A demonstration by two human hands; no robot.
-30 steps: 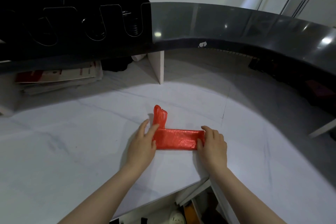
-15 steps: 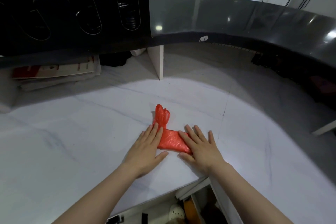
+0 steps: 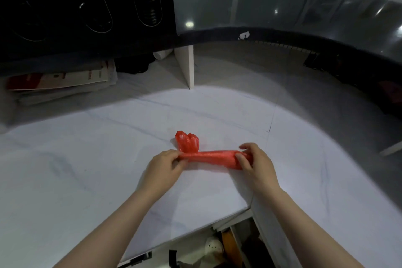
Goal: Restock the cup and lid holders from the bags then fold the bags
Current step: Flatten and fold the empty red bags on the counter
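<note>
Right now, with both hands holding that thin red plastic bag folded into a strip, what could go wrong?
The thin red plastic bag is pinched only at its ends by the left hand and right hand, so the slippery strip might slip free and unfold. Its bunched handles stick out loose near the left hand and may spoil a neat fold.

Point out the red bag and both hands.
red bag [image 3: 212, 156]: head view, middle of the rolled strip.
left hand [image 3: 163, 166]: head view, back of hand.
right hand [image 3: 255, 164]: head view, back of hand.
</note>
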